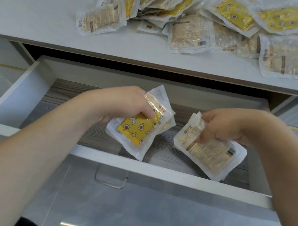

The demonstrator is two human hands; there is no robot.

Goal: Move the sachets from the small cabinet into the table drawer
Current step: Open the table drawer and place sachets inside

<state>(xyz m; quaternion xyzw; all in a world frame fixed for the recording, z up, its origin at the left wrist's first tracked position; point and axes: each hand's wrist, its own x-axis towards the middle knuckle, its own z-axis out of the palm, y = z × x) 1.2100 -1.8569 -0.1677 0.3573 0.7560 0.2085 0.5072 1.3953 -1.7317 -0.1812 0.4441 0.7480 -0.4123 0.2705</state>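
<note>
Landmark: the open table drawer [39, 83], pulled out from under the counter [43, 8].
Left hand: the left hand [126, 105] hung over the drawer's middle, its fingers [149, 113] clenched round a small stack of sachets, the yellow sachet [136, 128] on top.
Right hand: the right hand [226, 125] hung over the drawer's right half, fingers pinching the upper edge of the pale sachets [210, 153].
Task's things: both handfuls were inside the drawer's outline, just above its striped floor; whether they touched it could not be told.
Remaining sachets: a loose sachet pile [206, 26] lay on the counter behind the drawer.
Doing it well: probably lower each stack flat before releasing, side by side and apart, so none slid over the front wall.
Risk: slick wrappers might fan out if dropped from height.
</note>
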